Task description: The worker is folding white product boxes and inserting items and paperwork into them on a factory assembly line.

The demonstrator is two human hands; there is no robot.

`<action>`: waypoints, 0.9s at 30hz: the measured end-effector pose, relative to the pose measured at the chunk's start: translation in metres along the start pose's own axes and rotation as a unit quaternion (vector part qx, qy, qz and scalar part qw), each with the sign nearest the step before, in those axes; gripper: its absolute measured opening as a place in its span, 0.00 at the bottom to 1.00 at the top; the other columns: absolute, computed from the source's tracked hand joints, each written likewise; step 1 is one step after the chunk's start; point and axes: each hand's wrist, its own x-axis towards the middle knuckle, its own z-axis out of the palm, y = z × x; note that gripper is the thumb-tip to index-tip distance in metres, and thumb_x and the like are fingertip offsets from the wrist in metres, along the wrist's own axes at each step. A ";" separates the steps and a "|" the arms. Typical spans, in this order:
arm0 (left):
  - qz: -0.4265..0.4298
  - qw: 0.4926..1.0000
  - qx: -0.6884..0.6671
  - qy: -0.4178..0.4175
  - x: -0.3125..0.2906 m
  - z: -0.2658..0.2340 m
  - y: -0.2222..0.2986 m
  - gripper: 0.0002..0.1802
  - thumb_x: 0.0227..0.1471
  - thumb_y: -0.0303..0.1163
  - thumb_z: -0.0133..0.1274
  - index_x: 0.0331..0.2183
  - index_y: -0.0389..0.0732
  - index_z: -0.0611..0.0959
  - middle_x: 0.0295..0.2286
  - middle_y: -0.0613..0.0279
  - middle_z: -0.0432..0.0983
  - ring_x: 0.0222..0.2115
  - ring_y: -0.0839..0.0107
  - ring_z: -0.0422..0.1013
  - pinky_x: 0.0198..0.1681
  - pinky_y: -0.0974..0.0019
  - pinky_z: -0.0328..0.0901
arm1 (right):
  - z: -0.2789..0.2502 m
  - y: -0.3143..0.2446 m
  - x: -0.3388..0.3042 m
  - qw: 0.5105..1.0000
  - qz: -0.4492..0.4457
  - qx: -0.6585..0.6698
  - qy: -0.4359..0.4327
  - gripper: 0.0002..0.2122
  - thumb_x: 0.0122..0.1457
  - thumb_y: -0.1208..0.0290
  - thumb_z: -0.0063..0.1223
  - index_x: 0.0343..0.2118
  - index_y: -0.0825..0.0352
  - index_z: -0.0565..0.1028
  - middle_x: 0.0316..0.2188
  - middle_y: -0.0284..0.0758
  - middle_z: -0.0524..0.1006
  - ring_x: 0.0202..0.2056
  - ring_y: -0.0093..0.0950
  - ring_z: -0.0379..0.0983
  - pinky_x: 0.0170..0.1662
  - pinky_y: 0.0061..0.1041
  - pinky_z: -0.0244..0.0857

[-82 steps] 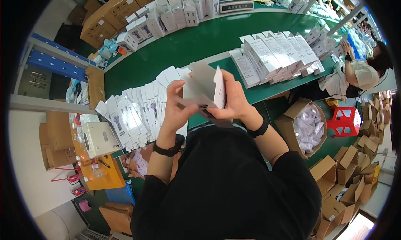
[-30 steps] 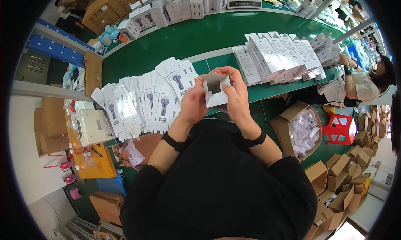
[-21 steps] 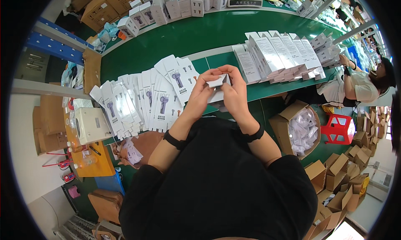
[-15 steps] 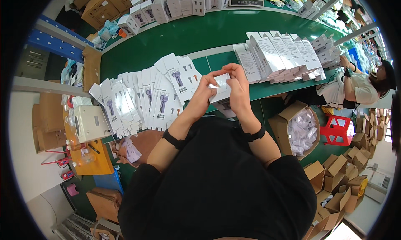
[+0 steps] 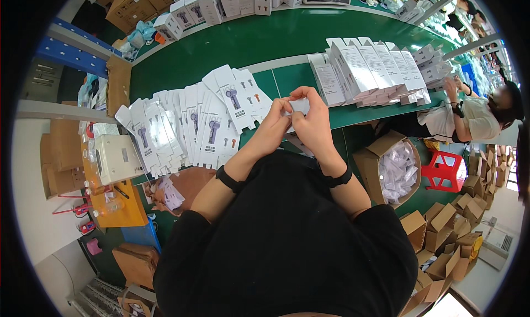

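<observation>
Close in front of my chest, both hands hold a white carton box (image 5: 300, 105) by its upper end. My left hand (image 5: 271, 127) pinches near the end flaps, its fingertips touching those of my right hand. My right hand (image 5: 312, 123) wraps round the other side, with its index finger bent over the top. Much of the box is hidden behind my hands and wrists. To the left, flattened printed cartons (image 5: 214, 128) lie fanned out in an overlapping row on the green table (image 5: 232, 49). Formed white boxes (image 5: 358, 74) stand in rows to the right.
A co-worker (image 5: 477, 118) sits at the right, hands near more white boxes (image 5: 433, 68). An open cardboard box (image 5: 375, 162) of clear plastic-wrapped pieces stands by a red stool (image 5: 446, 171). More printed boxes (image 5: 212, 7) line the far edge. A brown bag (image 5: 193, 187) lies below the cartons.
My fingers have closed in over the end of the box, and its white flap, broadly visible before, is now mostly covered. The co-worker's hands have come up and nearer together.
</observation>
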 end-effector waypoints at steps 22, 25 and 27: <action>0.270 0.839 0.468 0.068 0.007 -0.077 -0.022 0.52 0.41 0.33 0.73 0.65 0.40 0.66 0.65 0.46 0.61 0.67 0.45 0.56 0.70 0.48 0.52 | -0.005 -0.002 0.011 0.978 -0.117 -0.131 -0.108 0.25 0.51 0.70 0.69 0.53 0.67 0.75 0.51 0.44 0.75 0.55 0.44 0.73 0.56 0.39 0.70; 0.274 0.784 0.527 0.178 0.018 -0.106 -0.067 0.52 0.40 0.39 0.73 0.65 0.41 0.67 0.66 0.46 0.59 0.69 0.43 0.52 0.71 0.41 0.48 | 0.002 0.070 0.041 0.953 -0.249 -0.158 -0.063 0.25 0.50 0.70 0.68 0.54 0.65 0.76 0.53 0.45 0.73 0.56 0.49 0.71 0.56 0.40 0.71; 0.061 0.707 0.684 0.168 0.014 -0.132 -0.103 0.54 0.46 0.51 0.69 0.68 0.43 0.64 0.68 0.46 0.55 0.71 0.47 0.46 0.70 0.34 0.42 | -0.001 0.161 0.049 0.936 -0.219 -0.271 -0.052 0.26 0.51 0.67 0.68 0.55 0.63 0.76 0.54 0.45 0.73 0.58 0.48 0.69 0.58 0.42 0.68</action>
